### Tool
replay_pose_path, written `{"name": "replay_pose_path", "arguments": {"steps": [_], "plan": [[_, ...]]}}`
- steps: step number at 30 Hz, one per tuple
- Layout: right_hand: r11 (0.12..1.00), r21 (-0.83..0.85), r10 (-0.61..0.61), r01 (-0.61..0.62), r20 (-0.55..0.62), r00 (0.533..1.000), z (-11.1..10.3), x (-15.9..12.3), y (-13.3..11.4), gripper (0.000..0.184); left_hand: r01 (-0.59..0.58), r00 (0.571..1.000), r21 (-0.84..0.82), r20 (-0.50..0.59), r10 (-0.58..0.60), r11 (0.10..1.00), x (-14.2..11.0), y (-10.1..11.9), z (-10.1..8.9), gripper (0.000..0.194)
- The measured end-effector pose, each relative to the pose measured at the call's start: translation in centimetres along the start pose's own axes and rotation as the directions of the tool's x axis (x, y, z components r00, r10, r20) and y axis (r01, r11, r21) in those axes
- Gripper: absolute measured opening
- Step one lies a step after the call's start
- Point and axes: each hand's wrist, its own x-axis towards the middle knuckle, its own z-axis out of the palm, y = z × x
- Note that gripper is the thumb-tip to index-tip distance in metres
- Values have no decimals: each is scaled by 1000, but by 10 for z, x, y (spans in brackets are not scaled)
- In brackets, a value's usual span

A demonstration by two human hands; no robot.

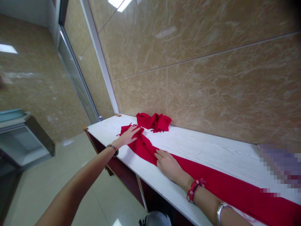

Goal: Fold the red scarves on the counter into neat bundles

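A long red scarf [225,185] lies stretched along a white wooden table [207,150] that runs beside a tiled wall. My left hand [128,136] lies flat and open on the scarf's far fringed end. My right hand [168,163] presses flat and open on the scarf's middle, fingers together and pointing left. A second red scarf [154,121] sits crumpled in a heap against the wall, just beyond my left hand. Bead bracelets show on both wrists, and a silver bangle on my right forearm.
The marble-tiled wall [199,62] rises right behind the table. A blurred-out patch [279,166] covers something at the table's right end. The table's left end [88,128] drops to a glossy floor. A grey cabinet [21,138] stands at the far left.
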Motion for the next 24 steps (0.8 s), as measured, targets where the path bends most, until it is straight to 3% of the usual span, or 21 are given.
{"name": "replay_pose_path", "arguments": {"steps": [2,4,7,11,14,17,20,24], "plan": [[1000,-1,0,0,6,1000,1,0,0,38,-289,953,-36,87,291,957,6,16,7,48],[1000,1,4,-4,11,1000,1,-1,1,38,-330,931,-24,157,329,944,12,22,10,42],[1000,13,6,-6,2,1000,2,-1,2,39,-128,981,67,157,117,989,18,9,12,35],[1000,20,6,-6,2,1000,1,-2,1,39,102,990,120,81,-112,987,15,-20,21,41],[1000,13,5,-5,10,1000,2,-2,1,40,295,954,150,15,-300,944,7,-33,30,45],[1000,7,-17,16,33,999,3,-1,2,41,474,880,170,-48,-473,864,1,-40,29,39],[1000,14,-28,27,58,998,4,-1,4,42,532,846,158,-120,-519,832,8,-38,18,32],[999,24,-26,25,73,997,4,-1,5,42,382,917,107,-166,-362,918,39,-28,3,33]]}}
